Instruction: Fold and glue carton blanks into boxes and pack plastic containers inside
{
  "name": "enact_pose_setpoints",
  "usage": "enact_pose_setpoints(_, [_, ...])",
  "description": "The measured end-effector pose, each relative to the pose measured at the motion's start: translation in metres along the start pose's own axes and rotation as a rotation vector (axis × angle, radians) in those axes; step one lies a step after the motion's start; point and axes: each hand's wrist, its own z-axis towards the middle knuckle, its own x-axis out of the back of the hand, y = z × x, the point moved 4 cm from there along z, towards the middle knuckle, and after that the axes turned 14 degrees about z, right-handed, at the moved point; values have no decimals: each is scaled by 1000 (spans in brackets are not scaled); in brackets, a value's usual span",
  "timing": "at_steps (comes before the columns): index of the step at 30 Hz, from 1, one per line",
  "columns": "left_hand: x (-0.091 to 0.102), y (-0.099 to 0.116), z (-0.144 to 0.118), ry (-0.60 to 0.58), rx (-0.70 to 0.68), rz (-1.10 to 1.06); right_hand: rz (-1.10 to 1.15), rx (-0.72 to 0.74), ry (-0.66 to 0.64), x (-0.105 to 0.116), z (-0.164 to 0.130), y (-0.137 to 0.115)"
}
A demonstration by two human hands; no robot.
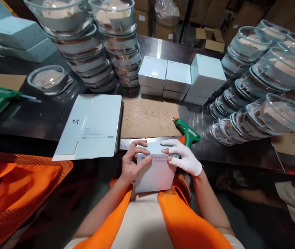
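A white carton box [155, 174] is tilted against the front of my body at the table edge, with printed marks along its upper side. My bare left hand [136, 160] grips its left top edge, thumb on the near face and fingers over the top. On the right top edge, my right hand [182, 156] in a white glove with bare fingertips holds the same box. Just beyond the box lie a cardboard sheet [150, 117] with dried glue marks and a green glue gun [187, 131]. Left of them is a stack of flat white cartons [92, 121].
Closed white boxes [177, 76] stand behind the cardboard. Tall stacks of round glass containers [123, 45] rise at the back left, more glass containers [261, 110] at the right. Another green glue gun [0, 98] lies far left. People in orange vests [20, 183] are on both sides.
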Motion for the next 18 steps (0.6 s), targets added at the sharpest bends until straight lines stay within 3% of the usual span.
enact_pose_setpoints(4, [-4,6,2,-26,-26,-23,21,31,38,0,-4,6])
enact_pose_setpoints(12, [-5,3,1,34,2,-56,18,105,176,-9,-9,17])
enact_pose_setpoints(18, [-3,4,3,53,32,-54,-11,13,157,-4,-12,27])
